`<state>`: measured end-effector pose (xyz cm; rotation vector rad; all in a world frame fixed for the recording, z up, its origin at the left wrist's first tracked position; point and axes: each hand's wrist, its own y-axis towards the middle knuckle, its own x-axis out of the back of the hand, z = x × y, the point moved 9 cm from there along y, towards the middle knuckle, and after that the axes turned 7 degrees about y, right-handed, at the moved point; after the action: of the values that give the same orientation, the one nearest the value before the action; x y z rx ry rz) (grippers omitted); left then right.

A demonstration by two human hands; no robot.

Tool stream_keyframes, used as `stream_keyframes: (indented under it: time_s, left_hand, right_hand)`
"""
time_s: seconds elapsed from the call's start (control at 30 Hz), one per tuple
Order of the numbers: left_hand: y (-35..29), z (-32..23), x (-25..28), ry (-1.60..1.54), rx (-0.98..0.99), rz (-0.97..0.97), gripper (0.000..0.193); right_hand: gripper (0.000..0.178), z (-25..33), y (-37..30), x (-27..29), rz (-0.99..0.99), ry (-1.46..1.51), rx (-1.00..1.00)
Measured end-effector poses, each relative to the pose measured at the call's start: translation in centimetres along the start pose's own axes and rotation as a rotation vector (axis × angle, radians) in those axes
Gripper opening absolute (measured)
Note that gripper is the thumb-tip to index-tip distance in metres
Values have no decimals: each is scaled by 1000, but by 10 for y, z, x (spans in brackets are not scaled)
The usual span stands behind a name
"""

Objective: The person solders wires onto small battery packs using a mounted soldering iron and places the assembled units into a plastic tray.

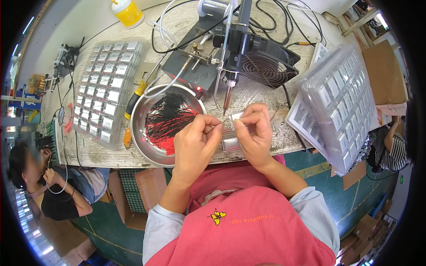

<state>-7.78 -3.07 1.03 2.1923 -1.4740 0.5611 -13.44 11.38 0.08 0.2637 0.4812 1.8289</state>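
Note:
Just below the tip of an upright soldering iron, my two hands are close together. My left hand is closed in a pinch on a thin wire, of which only a bit shows at the fingertips. Between thumb and fingers, my right hand grips a small silver rectangular part. Another silver rectangular part lies on the bench below it. Beside my left hand stands a round metal bowl with many red and black wires.
A clear tray of silver parts lies at left; stacked trays stand at right. Behind the iron are a black fan and a solder spool. A yellow-handled screwdriver lies beside the bowl. A co-worker sits at left.

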Motion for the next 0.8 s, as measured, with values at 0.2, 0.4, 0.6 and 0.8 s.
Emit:
stream_keyframes:
  time_s: [0.2, 0.4, 0.6, 0.8]
  left_hand:
    - [-2, 3, 2, 13, 26, -18, 10]
    - [-4, 2, 5, 26, 26, -29, 10]
    - [-8, 9, 2, -31, 87, 29, 8]
    - [-16, 22, 30, 30, 119, -51, 6]
  right_hand:
    - [12, -6, -4, 0, -11, 59, -69]
    - [12, -3, -4, -1, 9, 58, -73]
    - [11, 0, -10, 9, 36, 35, -83]
    - [15, 58, 2, 46, 92, -166, 81]
